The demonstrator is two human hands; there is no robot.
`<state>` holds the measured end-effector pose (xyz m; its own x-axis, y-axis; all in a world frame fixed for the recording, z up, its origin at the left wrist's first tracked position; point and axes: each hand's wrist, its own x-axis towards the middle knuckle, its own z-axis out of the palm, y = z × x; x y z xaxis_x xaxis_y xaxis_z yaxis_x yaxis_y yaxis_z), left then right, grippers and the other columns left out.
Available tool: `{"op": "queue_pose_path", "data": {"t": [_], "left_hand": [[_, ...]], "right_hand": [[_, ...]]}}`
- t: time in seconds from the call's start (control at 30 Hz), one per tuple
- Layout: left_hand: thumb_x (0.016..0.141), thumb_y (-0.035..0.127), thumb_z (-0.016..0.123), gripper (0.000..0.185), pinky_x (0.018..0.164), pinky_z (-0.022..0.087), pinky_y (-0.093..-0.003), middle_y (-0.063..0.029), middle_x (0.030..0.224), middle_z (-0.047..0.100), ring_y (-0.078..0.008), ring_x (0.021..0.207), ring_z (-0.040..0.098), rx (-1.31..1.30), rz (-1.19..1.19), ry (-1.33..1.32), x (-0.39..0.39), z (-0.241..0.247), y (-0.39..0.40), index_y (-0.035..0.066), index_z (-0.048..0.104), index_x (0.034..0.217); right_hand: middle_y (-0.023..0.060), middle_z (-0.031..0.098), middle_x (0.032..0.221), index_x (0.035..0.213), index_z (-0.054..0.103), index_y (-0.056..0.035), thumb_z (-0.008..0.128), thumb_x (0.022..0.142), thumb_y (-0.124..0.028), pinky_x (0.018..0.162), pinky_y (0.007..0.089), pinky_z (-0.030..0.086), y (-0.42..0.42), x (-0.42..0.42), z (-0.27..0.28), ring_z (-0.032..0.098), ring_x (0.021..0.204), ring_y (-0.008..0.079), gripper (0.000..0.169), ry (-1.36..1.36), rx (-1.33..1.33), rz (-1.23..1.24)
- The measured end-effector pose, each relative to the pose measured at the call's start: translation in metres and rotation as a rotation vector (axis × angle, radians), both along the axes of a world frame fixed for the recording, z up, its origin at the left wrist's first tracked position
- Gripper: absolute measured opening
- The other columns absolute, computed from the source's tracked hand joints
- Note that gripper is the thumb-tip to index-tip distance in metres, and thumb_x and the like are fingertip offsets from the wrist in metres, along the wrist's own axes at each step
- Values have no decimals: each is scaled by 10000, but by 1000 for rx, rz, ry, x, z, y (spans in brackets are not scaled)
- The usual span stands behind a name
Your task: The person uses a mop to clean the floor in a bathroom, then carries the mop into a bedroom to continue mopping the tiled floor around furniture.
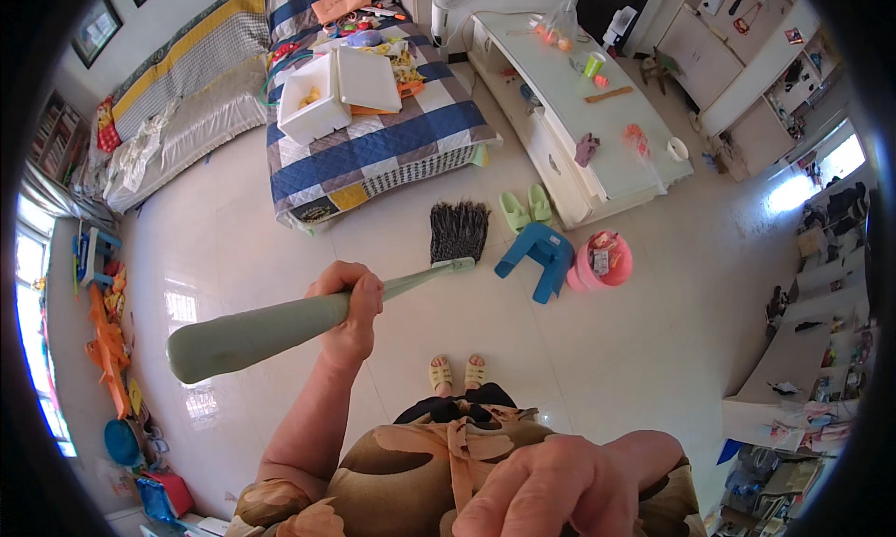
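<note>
My left hand [352, 313] is closed around the green handle of a mop [259, 337], whose thick end points to the lower left. The mop's dark, stringy head [459, 231] lies spread on the tiled floor, beyond my feet in yellow sandals. Close to the camera, in front of my patterned top, is my right hand [553, 484]; its fingers are bent and partly cut off by the lower edge, and no object shows in it. Right of the mop head are a blue plastic stool [537, 257] and a pink bin [603, 260] with packaging in it.
Green slippers [525, 208] stand by a white cabinet [560, 152] that bears a cup, a bowl and bags. A bed [392, 145] with a checked cover holds a white foam box [315, 103]. A sofa [189, 89] is at upper left; toys and basins line the left wall.
</note>
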<state>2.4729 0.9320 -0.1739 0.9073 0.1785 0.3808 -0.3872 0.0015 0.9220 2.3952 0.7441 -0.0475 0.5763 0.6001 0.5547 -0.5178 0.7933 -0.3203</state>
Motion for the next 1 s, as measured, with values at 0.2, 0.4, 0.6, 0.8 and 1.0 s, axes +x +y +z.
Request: {"op": "queue_pose_path", "data": {"t": [0.2, 0.4, 0.6, 0.8, 1.0], "left_hand": [[869, 21, 505, 127, 489, 402, -229, -44, 603, 539, -71, 512, 458, -42, 33, 20, -8, -3, -4, 6, 496, 744], [888, 26, 459, 147, 521, 403, -249, -30, 568, 467, -76, 492, 399, -18, 69, 50, -8, 7, -9, 28, 454, 741], [891, 17, 445, 147, 521, 387, -259, -26, 546, 429, -82, 484, 379, -9, 39, 45, -4, 6, -23, 37, 435, 746], [895, 27, 463, 126, 487, 370, -229, -44, 581, 482, -77, 493, 401, -6, 15, 31, 9, 6, -25, 21, 461, 769], [910, 33, 448, 109, 483, 353, -221, -60, 616, 494, -75, 503, 393, -18, -73, 4, 35, 6, -4, 25, 451, 800]], "right_hand": [[162, 635, 973, 997, 634, 73, 808, 709, -277, 756, 292, 506, 3, 3, 6, 622, 883, 239, 485, 53, 67, 53], [160, 634, 973, 998, 631, 74, 798, 722, -286, 766, 299, 506, -8, 4, 8, 620, 890, 246, 483, 49, 134, 22], [159, 621, 966, 1005, 605, 70, 779, 749, -277, 773, 292, 522, -12, -5, 8, 618, 892, 238, 464, 192, 224, -41], [154, 594, 945, 996, 566, 39, 787, 742, -281, 762, 271, 533, 0, -11, 1, 618, 868, 218, 464, 243, 250, -173], [155, 549, 991, 1012, 532, 26, 809, 715, -287, 734, 240, 527, 28, 16, 1, 616, 844, 201, 512, 103, 257, -321]]}}
